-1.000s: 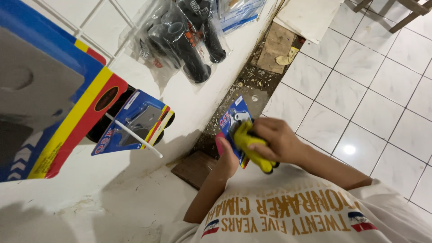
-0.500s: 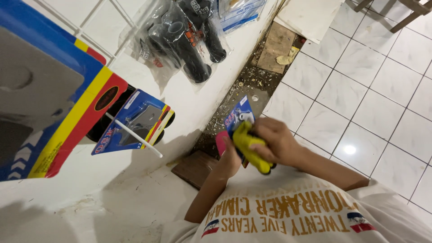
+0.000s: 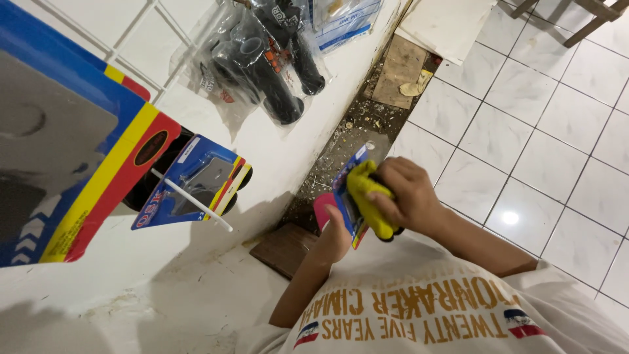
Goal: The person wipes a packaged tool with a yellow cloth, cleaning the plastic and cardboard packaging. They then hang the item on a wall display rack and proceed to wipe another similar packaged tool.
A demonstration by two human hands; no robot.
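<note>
A flat blue-and-red carded blister pack [image 3: 346, 196] is pinched upright in the left hand [image 3: 333, 237] so its face is exposed; a crumpled yellow cloth [image 3: 367, 196], clamped in the right hand [image 3: 406, 196], is pressed against it, above the white tiled floor [image 3: 524, 151].

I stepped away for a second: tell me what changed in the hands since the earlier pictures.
Hardly anything. The right hand still presses the yellow cloth on the blue carded package, shifted slightly; the left hand still holds the package from below. The hanging packages on the wall rack are unchanged.
</note>
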